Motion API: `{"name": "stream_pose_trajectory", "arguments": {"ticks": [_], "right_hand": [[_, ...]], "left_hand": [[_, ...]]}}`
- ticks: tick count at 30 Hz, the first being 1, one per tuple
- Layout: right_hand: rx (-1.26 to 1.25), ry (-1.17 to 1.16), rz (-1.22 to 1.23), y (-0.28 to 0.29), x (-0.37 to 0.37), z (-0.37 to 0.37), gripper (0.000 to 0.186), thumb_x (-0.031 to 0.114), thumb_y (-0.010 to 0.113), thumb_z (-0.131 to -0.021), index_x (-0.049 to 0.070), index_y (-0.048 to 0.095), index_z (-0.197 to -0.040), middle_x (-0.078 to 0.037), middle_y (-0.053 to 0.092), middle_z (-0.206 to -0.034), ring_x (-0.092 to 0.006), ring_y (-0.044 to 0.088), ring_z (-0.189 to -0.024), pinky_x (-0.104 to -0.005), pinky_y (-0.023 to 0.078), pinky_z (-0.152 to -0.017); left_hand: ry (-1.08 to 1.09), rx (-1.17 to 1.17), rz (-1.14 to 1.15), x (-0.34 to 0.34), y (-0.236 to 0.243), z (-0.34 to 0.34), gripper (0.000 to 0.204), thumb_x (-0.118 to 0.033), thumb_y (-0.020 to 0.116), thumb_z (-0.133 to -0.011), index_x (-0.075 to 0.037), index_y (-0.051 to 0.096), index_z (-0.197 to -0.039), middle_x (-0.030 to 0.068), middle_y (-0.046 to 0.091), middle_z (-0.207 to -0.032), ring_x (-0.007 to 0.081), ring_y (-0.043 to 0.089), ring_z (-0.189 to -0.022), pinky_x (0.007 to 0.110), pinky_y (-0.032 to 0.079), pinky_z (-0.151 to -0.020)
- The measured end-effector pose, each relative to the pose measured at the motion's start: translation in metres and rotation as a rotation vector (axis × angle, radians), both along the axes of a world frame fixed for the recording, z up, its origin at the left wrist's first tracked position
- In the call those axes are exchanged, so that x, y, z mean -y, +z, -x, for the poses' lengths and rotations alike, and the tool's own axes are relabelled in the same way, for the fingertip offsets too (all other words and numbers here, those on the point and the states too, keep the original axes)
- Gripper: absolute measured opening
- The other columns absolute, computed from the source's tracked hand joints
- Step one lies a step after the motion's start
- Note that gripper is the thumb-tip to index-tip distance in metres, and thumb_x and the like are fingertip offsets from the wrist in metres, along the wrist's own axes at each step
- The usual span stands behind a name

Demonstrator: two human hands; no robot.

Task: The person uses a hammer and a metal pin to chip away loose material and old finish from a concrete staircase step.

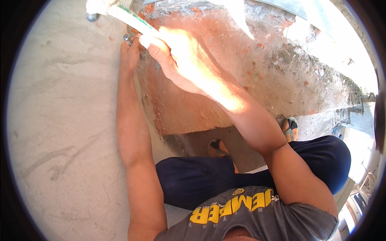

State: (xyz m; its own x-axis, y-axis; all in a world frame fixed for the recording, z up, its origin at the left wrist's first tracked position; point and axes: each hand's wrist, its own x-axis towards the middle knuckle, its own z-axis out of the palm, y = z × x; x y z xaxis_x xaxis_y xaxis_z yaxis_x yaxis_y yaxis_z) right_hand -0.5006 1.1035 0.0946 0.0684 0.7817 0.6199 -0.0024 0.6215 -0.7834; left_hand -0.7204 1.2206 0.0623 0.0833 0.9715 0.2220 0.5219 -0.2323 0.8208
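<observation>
My right hand (161,50) is closed around a white pipe with a green stripe (130,18) that runs up and left to a white fitting with a metal end (93,10). My left hand (129,50) sits just below it at the edge of the grey plastered wall (60,112), its fingers pinched on a small metal piece (127,38). The two hands touch each other. A rough red brick recess (225,60) lies behind my right arm.
A grey cement floor strip (317,120) runs below the brick recess. My feet in sandals (290,127) and dark shorts (241,168) fill the lower middle. Bright sunlight washes out the upper right. White objects lie at the lower right rim.
</observation>
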Motion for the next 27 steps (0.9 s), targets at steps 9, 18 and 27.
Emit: {"name": "stream_pose_trajectory", "arguments": {"ticks": [9, 18, 27], "right_hand": [[0.257, 0.116, 0.279, 0.014, -0.006, -0.003, 0.039, 0.029, 0.054, -0.108, -0.004, 0.066, -0.091, -0.014, 0.05, -0.057, -0.0262, 0.048, -0.048, -0.0437, 0.038, -0.05], [0.545, 0.243, 0.401, 0.003, -0.017, 0.0, 0.039, 0.029, 0.052, -0.108, -0.004, 0.067, -0.091, -0.013, 0.056, -0.061, -0.0271, 0.051, -0.05, -0.0437, 0.042, -0.053], [0.079, 0.018, 0.083, 0.019, -0.002, -0.034, 0.033, 0.027, 0.055, -0.108, -0.003, 0.067, -0.1, -0.01, 0.049, -0.065, -0.0157, 0.046, -0.058, -0.0359, 0.039, -0.055]], "left_hand": [[0.076, 0.095, 0.036, 0.004, -0.001, -0.002, 0.031, -0.019, 0.058, -0.102, -0.007, 0.061, -0.073, -0.0051, 0.055, -0.068, 0.0061, 0.047, -0.062, 0.028, 0.037, -0.057], [0.125, -0.092, 0.171, 0.006, -0.008, 0.015, 0.035, -0.025, 0.058, -0.102, -0.005, 0.061, -0.073, 0.0003, 0.058, -0.067, 0.0088, 0.05, -0.065, 0.03, 0.039, -0.058], [0.113, 0.018, 0.031, 0.0, 0.018, 0.003, 0.045, -0.031, 0.056, -0.105, -0.013, 0.045, -0.066, -0.0006, 0.044, -0.064, 0.0128, 0.042, -0.064, 0.033, 0.042, -0.069]]}}
